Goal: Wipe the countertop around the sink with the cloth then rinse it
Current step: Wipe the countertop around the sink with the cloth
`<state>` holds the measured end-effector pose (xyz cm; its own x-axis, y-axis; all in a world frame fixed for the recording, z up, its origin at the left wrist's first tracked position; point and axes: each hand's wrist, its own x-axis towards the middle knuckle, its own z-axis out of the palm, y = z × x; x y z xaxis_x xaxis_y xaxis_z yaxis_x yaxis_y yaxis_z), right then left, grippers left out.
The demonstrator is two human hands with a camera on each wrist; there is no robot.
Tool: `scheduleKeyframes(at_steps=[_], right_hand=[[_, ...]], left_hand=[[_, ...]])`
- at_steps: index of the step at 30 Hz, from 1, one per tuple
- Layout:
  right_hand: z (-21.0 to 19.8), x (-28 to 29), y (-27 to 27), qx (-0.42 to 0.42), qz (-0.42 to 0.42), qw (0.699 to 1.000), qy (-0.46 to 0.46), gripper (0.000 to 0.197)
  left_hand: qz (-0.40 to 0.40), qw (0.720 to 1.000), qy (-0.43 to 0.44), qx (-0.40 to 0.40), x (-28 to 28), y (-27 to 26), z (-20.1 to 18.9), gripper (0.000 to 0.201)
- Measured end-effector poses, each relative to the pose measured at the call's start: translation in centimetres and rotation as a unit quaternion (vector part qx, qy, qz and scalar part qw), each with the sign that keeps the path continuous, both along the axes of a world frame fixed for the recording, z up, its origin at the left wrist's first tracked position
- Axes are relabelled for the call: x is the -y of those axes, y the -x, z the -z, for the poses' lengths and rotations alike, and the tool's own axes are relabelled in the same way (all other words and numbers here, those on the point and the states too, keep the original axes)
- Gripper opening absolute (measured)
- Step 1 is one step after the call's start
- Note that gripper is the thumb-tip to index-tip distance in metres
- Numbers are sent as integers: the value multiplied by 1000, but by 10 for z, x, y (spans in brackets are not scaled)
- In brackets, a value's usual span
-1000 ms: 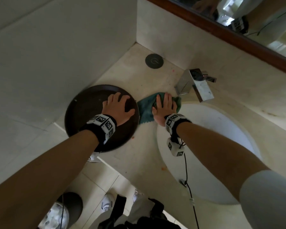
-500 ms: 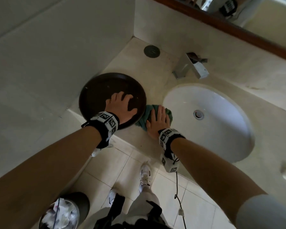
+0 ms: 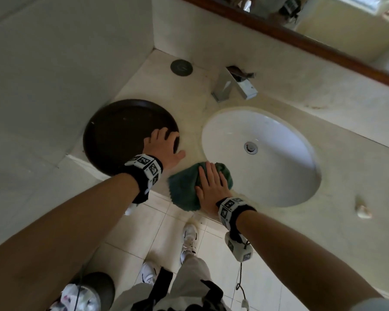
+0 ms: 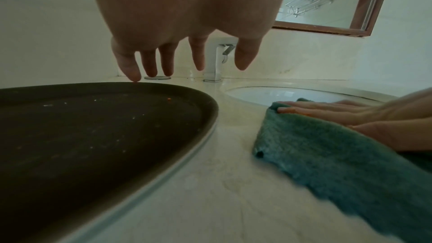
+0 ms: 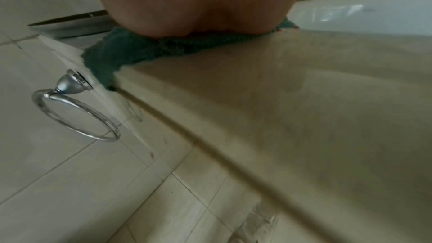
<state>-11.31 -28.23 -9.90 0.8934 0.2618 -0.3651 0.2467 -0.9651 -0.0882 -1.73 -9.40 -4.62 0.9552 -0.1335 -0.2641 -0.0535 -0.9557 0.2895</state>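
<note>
The flat right hand (image 3: 211, 187) has slid the green cloth (image 3: 184, 189) from near the tap (image 3: 234, 86) to the counter's (image 3: 189, 122) front edge beside the sink (image 3: 279, 176), so wiping continues, while the open left hand (image 3: 164, 147) rests on the dark tray (image 3: 117, 135).

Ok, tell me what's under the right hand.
The green cloth, pressed flat by the right hand on the countertop at its front edge beside the sink. The countertop beneath the cloth is covered.
</note>
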Motion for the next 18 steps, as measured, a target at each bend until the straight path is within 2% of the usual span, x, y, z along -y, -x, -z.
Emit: scheduleKeyframes(at_steps=[3,13,18], right_hand=[[2,1,-31,-4,-15,1000,-12,64],[11,-19,-164,16,-41,999,-24,64],[8,-17,-185,16,-50,998,-20,64]], left_hand=[[-6,1000,-6,11,2,-17,2,62],[-69,997,-22,-15,-4,-71,9,63],[-89,996,-18,-18,-9,-79,6,62]])
